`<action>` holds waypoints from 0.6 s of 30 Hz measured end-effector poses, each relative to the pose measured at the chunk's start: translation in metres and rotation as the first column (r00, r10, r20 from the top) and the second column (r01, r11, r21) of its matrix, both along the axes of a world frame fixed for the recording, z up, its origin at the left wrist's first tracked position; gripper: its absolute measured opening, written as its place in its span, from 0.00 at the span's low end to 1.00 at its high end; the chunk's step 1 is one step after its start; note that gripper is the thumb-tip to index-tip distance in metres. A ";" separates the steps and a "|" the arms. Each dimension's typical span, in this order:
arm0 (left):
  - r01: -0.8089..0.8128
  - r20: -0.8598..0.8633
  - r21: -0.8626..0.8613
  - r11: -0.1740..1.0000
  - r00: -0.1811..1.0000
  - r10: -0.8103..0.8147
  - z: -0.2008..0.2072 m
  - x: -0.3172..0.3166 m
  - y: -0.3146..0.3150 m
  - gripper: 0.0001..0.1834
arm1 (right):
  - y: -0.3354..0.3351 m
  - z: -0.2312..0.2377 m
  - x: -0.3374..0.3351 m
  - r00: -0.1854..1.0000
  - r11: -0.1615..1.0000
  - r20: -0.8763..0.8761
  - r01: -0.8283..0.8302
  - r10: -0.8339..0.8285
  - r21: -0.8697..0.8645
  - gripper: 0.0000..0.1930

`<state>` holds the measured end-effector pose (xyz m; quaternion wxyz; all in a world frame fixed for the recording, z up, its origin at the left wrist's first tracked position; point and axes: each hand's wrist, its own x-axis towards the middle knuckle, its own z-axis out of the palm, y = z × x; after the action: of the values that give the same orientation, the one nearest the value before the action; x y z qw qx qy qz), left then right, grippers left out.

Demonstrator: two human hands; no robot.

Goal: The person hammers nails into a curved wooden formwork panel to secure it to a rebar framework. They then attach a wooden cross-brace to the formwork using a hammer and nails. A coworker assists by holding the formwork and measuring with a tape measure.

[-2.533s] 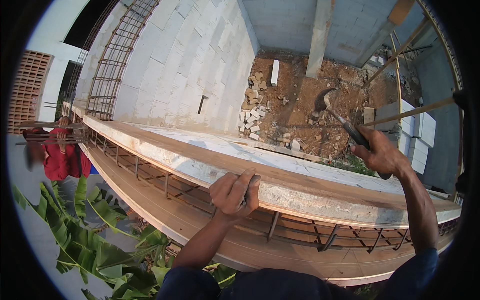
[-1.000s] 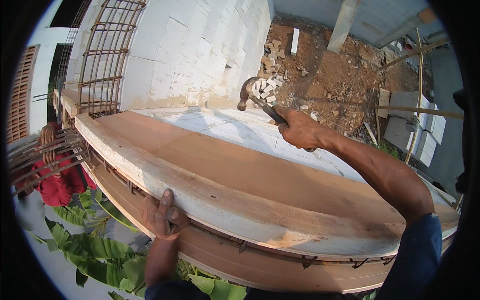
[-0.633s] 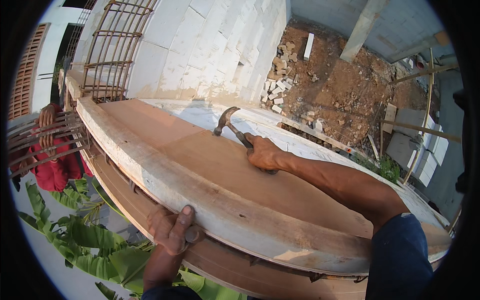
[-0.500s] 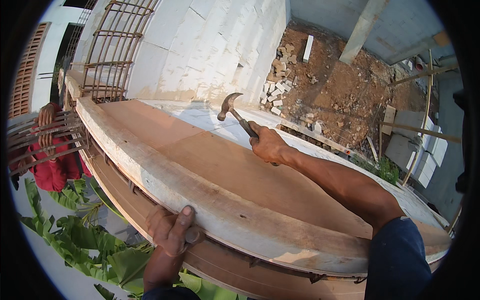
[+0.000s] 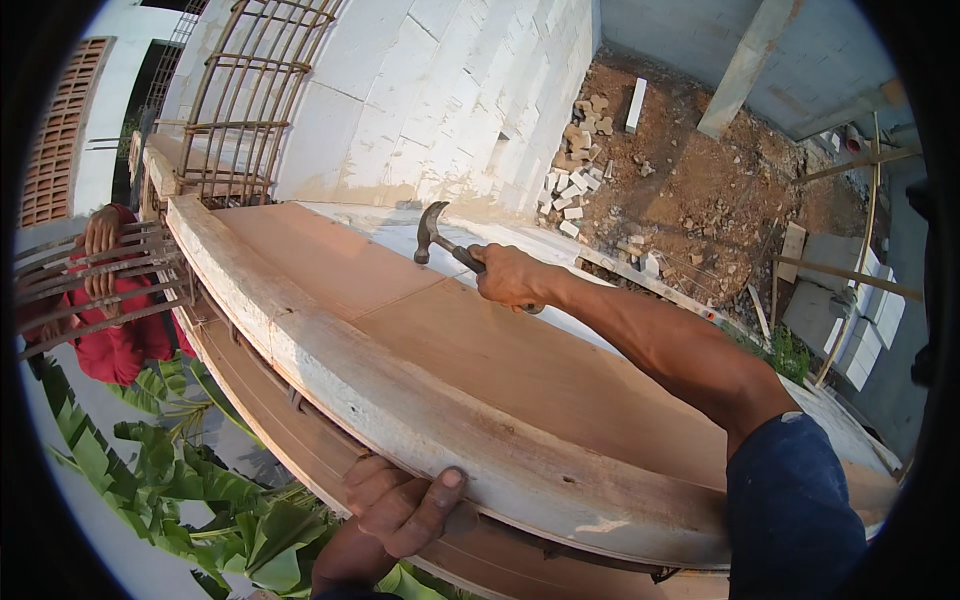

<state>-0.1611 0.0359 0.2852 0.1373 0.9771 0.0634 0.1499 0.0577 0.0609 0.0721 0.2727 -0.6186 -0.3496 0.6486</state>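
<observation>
My right hand (image 5: 512, 276) is wrapped round the handle of a claw hammer (image 5: 428, 232), lifted over brown plywood panels (image 5: 540, 355) near the seam between two of them. The hammer's head points left, toward the white wall. Along the near side of the panels runs a long, pale, weathered timber beam (image 5: 400, 415). My left hand (image 5: 405, 503) is at the beam's outer side, fingers curled and thumb against its lower edge. Something rounded and brownish shows dimly beside that thumb; what it is I cannot make out.
A rebar cage (image 5: 250, 100) stands at the panels' far left end. Further left, a person in red (image 5: 120, 320) has hands on horizontal bars (image 5: 90, 262). Banana leaves (image 5: 180, 490) lie below the outer edge. Beyond the white block wall (image 5: 420, 100), rubble and blocks (image 5: 572, 185) cover lower ground.
The hammer and my right hand have moved left over the panels. My left hand has slid to the right along the beam's outer side. The whole view has shifted slightly.
</observation>
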 end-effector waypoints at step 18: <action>0.271 -0.088 -0.084 0.959 0.956 -0.278 0.009 -0.006 0.024 0.14 | 0.097 -0.032 -0.051 0.989 0.995 -0.110 0.102 -0.101 0.002 0.22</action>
<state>-0.1668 0.0596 0.2947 0.1883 0.9771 -0.0610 0.0785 0.0070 0.1576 0.0405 0.3267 -0.5980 -0.3043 0.6657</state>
